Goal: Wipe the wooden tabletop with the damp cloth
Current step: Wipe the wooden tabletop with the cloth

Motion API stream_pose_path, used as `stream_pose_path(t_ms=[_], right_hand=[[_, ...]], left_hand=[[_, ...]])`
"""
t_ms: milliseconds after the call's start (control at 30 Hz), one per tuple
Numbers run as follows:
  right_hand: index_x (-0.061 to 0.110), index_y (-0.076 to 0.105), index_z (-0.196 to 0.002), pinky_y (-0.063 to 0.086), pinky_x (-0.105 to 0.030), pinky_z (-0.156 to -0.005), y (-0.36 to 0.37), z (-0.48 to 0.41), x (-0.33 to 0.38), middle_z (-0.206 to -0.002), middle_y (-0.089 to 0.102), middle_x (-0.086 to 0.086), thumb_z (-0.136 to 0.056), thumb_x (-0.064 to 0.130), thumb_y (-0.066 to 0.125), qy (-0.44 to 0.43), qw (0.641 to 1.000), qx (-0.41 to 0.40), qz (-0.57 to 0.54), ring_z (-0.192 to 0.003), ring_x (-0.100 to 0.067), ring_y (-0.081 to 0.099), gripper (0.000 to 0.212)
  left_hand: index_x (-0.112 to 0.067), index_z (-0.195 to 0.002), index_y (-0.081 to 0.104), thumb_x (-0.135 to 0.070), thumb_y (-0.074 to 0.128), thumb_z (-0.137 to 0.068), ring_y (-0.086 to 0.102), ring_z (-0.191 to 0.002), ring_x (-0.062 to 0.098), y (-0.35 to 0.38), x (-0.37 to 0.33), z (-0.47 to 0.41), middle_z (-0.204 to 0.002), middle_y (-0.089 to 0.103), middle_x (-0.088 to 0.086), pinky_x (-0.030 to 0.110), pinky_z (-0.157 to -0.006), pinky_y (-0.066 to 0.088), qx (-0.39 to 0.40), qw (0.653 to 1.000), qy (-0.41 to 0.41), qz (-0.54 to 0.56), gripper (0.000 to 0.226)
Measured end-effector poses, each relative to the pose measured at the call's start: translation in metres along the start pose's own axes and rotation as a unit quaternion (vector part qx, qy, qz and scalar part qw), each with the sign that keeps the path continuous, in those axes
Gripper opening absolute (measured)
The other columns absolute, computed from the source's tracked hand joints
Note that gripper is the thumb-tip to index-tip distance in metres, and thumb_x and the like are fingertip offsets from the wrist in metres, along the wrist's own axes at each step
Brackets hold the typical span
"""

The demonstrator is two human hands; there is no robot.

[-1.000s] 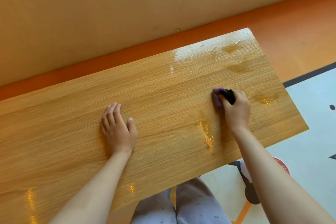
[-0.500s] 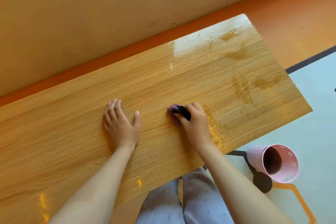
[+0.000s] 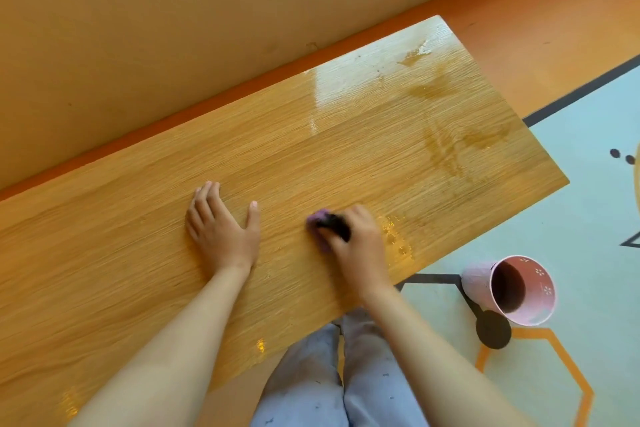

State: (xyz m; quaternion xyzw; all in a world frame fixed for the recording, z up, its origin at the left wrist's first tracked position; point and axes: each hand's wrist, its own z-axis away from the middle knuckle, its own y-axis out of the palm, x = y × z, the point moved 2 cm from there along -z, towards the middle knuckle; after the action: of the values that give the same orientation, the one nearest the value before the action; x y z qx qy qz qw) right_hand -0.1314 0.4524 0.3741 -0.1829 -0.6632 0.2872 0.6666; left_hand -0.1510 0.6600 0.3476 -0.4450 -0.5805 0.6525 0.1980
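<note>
The damp cloth (image 3: 320, 222) is gripped in the right hand (image 3: 360, 246) and pressed near mid-worktop (image 3: 138, 253); the left hand (image 3: 221, 229) is laid flat, fingers spread. Wet smears (image 3: 446, 146) are left at the far right; wiping is judged partly done.

Looked like children's playroom or classroom, exact kind unclear. Low wooden tabletop (image 3: 277, 166) set against plain tan wall (image 3: 173, 28) with orange baseboard strip (image 3: 242, 87). Pale blue floor (image 3: 571, 218) bore black lines, orange hexagon outline (image 3: 585, 392), cartoon-like dots. Pink cup (image 3: 509, 291) with flower print lay tipped on floor.
</note>
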Motion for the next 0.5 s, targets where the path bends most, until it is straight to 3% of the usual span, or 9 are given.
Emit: stream_pose_path(t_ms=[133, 333, 500], right_hand=[[0.007, 0.056, -0.075, 0.032, -0.019, -0.065, 0.003, 0.015, -0.002, -0.077, 0.044, 0.002, -0.079, 0.017, 0.072, -0.045, 0.998, 0.038, 0.029, -0.074, -0.015, 0.044, 0.018], [0.001, 0.064, -0.084, 0.027, -0.020, -0.067, -0.096, -0.020, -0.074, -0.080, 0.050, -0.004, -0.079, 0.015, 0.071, 0.070, 0.983, -0.140, 0.095, -0.080, -0.029, 0.053, 0.016], [0.002, 0.065, -0.087, 0.027, -0.019, -0.066, -0.109, -0.009, -0.087, -0.084, 0.056, -0.010, -0.080, 0.016, 0.070, 0.137, 0.968, -0.197, 0.077, -0.082, -0.029, 0.056, 0.016]], left_hand=[[-0.010, -0.136, 0.038, -0.046, 0.055, -0.086, 0.028, -0.136, 0.029, 0.000, -0.001, 0.001, -0.145, 0.037, 0.010, 0.047, -0.112, 0.021, 0.002, 1.000, 0.004, -0.001, 0.064], [-0.009, -0.137, 0.037, -0.047, 0.052, -0.087, 0.028, -0.136, 0.029, -0.001, -0.001, 0.001, -0.146, 0.036, 0.010, 0.047, -0.112, 0.020, 0.007, 1.000, 0.006, -0.002, 0.065], [-0.008, -0.138, 0.036, -0.048, 0.052, -0.087, 0.027, -0.137, 0.029, -0.001, -0.001, 0.001, -0.147, 0.035, 0.010, 0.047, -0.113, 0.020, 0.008, 1.000, 0.009, -0.004, 0.066]])
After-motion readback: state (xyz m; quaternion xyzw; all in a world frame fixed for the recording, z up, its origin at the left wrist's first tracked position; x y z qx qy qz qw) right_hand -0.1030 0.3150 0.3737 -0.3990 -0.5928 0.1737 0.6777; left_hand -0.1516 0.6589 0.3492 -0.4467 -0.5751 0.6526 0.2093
